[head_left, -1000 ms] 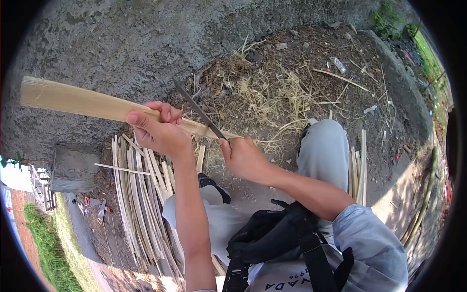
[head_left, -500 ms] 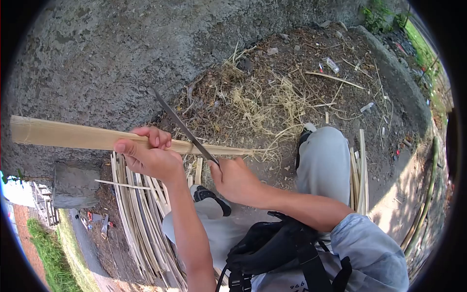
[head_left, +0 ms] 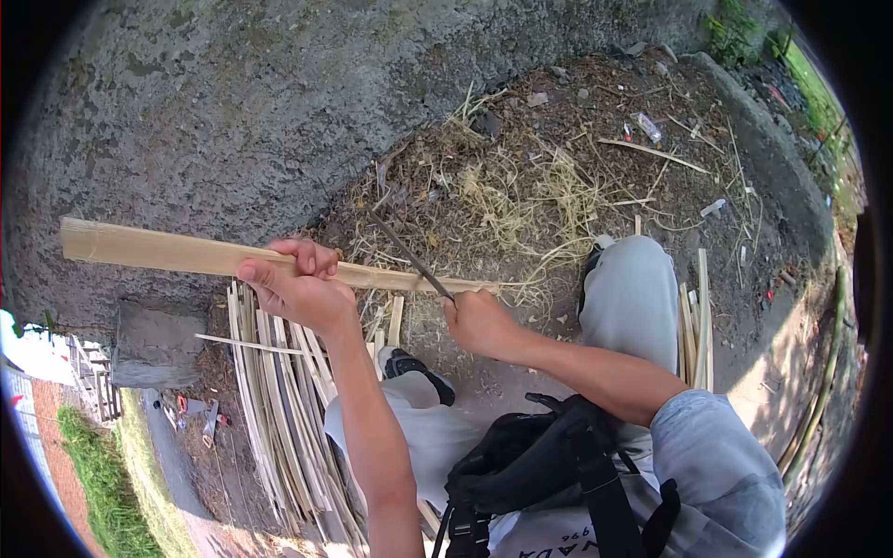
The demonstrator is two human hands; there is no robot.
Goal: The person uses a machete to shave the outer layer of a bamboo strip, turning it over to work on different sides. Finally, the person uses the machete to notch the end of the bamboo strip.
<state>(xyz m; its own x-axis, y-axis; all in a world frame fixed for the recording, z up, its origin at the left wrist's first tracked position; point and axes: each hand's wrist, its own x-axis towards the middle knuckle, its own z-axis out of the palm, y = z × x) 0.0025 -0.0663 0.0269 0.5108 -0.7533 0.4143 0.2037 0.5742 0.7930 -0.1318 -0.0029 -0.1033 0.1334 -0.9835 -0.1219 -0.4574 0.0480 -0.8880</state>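
Observation:
My left hand [head_left: 307, 286] is closed around a long pale bamboo strip [head_left: 153, 247], with its wide end stretching out to the left. Beyond the fingers the strip narrows to the right and passes by my right hand. In my right hand [head_left: 484, 323] is a knife [head_left: 406, 249], its handle hidden in the fist. The dark, narrow blade points up and left and crosses the strip near its thin end. Fine curled shavings [head_left: 563, 200] lie on the ground beyond that end.
A bundle of split bamboo strips [head_left: 279, 400] lies at lower left beside my foot [head_left: 419, 374]. More strips [head_left: 702, 316] lie right of my knee [head_left: 633, 298]. A rough concrete wall [head_left: 233, 112] rises ahead, with a concrete block [head_left: 158, 339] at left.
My right hand and the knife have moved right along the strip, toward its thin end. The blade looks more edge-on. The whole view has shifted slightly right.

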